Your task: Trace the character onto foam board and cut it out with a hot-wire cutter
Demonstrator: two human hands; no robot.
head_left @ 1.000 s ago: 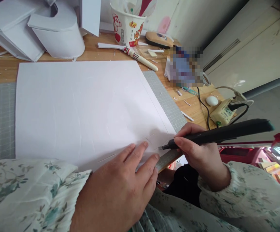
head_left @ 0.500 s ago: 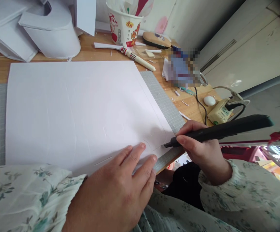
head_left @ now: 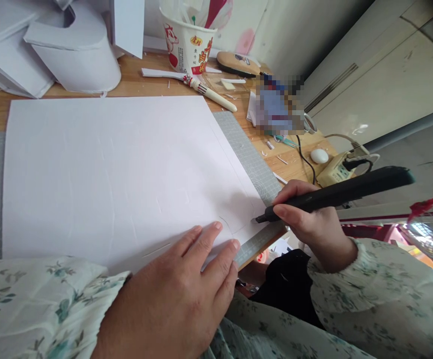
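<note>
A large white board (head_left: 100,164), which looks like foam board, lies over a grey gridded cutting mat (head_left: 255,158). Thin lines mark its face, and one runs near the right edge. My left hand (head_left: 179,284) presses flat on the board's near edge, fingers spread and holding nothing. In my right hand (head_left: 313,222), a black utility knife (head_left: 347,188) is gripped like a pen between thumb and fingers. Its dark tip touches the board near the lower right corner, at the end of a thin line.
White built forms (head_left: 72,55) stand at the back left. Behind the board are a paper cup (head_left: 188,47) holding tools, a thick white pen (head_left: 216,96) and a tan case (head_left: 238,65). A power strip (head_left: 336,169) with cables sits at the right; scraps litter the wood desk.
The knife tip has moved slightly right and away from me across the board, with my right hand following. My left hand stays in place. The whole view has shifted a little.
</note>
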